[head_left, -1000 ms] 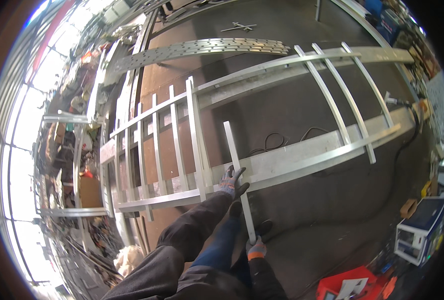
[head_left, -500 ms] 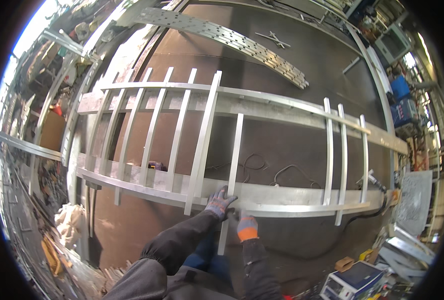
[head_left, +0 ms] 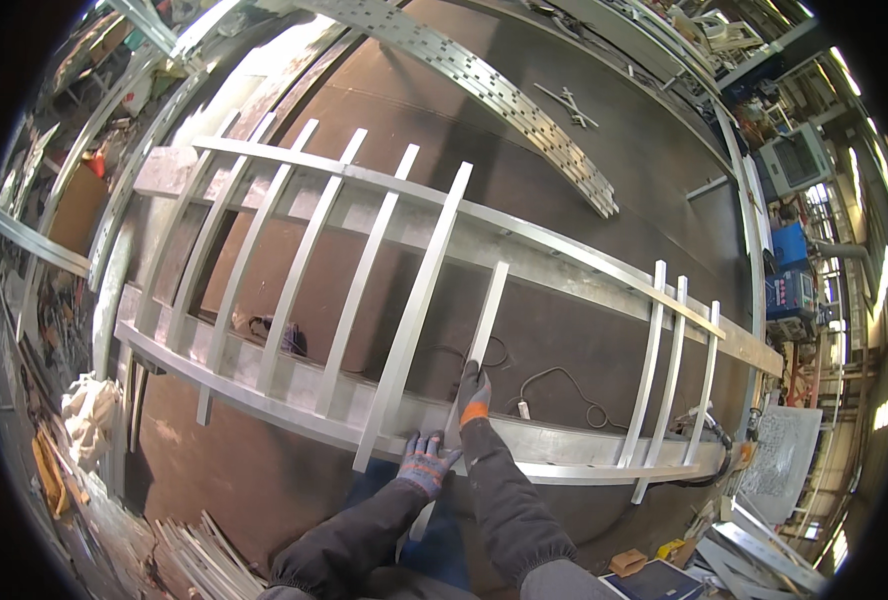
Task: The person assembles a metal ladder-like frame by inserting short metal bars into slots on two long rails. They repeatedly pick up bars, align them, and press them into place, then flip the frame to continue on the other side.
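The right hand point(head_left: 474, 392) grasps a loose bar point(head_left: 484, 325) low down, steadying it across the two rails point(head_left: 264, 395) beside the fixed bars point(head_left: 414, 310). The left hand point(head_left: 426, 462) lies open and flat on the lower rail by the bar's foot, seemingly bracing it there.

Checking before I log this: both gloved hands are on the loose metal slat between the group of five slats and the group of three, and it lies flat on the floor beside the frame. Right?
Not quite. In the head view the loose slat lies across the frame's rails, not on the floor beside it. The rest holds: the left hand and right hand are both on it, between the five slats and the three slats.
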### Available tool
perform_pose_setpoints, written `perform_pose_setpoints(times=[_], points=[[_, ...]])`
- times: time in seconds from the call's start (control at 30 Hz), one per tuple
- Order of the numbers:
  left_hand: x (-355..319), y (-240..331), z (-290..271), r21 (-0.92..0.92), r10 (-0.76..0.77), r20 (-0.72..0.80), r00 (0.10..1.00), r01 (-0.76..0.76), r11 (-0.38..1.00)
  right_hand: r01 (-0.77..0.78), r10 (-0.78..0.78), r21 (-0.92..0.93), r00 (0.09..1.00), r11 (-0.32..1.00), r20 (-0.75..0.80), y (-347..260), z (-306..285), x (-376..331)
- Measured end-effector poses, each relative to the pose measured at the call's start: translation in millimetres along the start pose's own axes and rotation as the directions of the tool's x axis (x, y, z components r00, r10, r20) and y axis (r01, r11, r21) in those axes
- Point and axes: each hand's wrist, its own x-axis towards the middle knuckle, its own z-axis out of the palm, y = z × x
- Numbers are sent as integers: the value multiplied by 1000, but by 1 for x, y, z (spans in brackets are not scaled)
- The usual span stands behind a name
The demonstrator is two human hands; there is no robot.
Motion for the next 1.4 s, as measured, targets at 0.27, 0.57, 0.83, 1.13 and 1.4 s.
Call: perform_pose_setpoints(times=[0.27,0.57,0.83,1.13,1.4], points=[[1,5,0,2,-28,-2,1000,28,1000,21,-22,34,1000,999,10,-72,16,46],[-1,5,3,-40,-16,7,1000,17,999,-14,10,99,999,995,36,-83,28,34],[-1,4,-1,-92,-17,16,1000,18,996,-15,17,115,1000,993,-17,-88,30,31],[1,2,11,-92,-16,-6,1000,15,996,-24,25,172,1000,985,-2,-79,26,41],[1,3,7,-82,-9,6,1000,9,997,26,-28,182,1000,983,9,-69,22,51]])
